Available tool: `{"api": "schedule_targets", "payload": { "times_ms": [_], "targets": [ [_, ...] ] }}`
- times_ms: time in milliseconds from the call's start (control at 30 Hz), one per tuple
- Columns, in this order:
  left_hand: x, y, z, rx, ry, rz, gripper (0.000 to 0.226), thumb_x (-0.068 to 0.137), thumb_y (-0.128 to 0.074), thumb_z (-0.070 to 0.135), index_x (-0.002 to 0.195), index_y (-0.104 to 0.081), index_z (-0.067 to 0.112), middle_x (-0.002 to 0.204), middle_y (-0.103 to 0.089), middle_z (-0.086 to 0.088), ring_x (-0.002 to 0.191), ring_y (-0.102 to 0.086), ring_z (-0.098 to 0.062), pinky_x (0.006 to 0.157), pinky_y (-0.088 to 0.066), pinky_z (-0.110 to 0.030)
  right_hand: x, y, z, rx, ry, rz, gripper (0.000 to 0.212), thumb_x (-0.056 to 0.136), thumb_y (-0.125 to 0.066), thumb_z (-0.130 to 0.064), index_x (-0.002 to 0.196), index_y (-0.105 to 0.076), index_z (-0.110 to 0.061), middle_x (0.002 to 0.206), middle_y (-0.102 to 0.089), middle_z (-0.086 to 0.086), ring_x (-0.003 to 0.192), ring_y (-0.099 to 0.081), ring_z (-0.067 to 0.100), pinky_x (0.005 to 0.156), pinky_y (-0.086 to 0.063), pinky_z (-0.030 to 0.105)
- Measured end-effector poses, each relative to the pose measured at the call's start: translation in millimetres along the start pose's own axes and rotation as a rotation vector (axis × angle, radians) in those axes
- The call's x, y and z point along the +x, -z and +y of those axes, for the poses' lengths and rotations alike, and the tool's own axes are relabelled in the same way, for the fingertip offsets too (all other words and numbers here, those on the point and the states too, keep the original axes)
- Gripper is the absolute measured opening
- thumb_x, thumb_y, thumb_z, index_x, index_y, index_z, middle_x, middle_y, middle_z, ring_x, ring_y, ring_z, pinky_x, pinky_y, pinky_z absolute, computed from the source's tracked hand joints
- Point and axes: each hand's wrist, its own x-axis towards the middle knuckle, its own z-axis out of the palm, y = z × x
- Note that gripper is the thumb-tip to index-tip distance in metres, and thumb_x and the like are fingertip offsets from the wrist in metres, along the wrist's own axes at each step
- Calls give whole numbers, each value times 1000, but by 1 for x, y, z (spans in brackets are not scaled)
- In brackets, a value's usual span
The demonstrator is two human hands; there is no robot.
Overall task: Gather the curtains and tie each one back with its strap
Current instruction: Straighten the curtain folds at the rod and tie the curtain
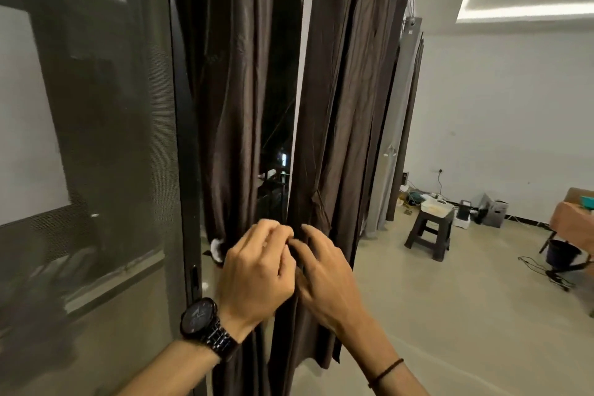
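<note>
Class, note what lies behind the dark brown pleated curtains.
Through their gap, dark window glass with small distant lights shows behind the dark brown pleated curtains; the fabric covers everything else.

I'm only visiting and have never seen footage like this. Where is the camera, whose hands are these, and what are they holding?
There is no machine here. A person wears a camera on the head, looking forward and down, so you see their own arms. The left hand, with a watch on its wrist, and the right hand meet at the edge of a dark brown curtain, fingers curled into its folds, apparently gathering it. A second curtain hangs to its left. I cannot tell whether a strap is between the fingers. On the floor behind stands a small stool with a pale container on top.
</note>
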Motion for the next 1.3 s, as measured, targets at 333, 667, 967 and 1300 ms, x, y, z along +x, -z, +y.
{"api": "schedule_targets", "payload": {
  "times_ms": [333, 667, 967, 1300],
  "targets": [
    [93, -114, -15, 331, 87, -222, 71, 95, -45, 52, 160, -35, 25, 172, -16, -12, 158, -18, -35, 123, -31, -53, 68, 30, 123, -214, -97, 71, 62, 100, -31, -61, 155, -35, -34, 168, -22, 6, 154, -21, 30, 112, -37, 55],
    [281, -200, -19, 495, 50, -147, 67, 100, -43, 58, 161, -21, 41, 172, -7, -20, 155, -20, -45, 121, -32, -56, 213, 87, 223, -219, -100, 69, 62, 106, -27, -53, 161, -8, -33, 171, -2, 8, 157, -7, 33, 117, -28, 55],
    [427, -246, -46, 643, 55, 32, 85, 93, -43, 72, 161, 0, 46, 166, -17, -26, 128, -49, -39, 89, -51, -44, 348, 102, 330, -26, -244, 152, 56, 107, -30, -48, 158, -24, -25, 163, -28, 5, 138, -45, 34, 107, -41, 61],
    [524, -290, -84, 613, 54, 303, 106, 75, -71, 66, 159, -24, 23, 149, -37, -28, 118, -51, -42, 86, -51, -55, 498, 79, 402, 149, -330, 172, 68, 98, -47, -59, 152, -34, -18, 150, -48, 7, 132, -51, 32, 107, -43, 56]
  ]
}}
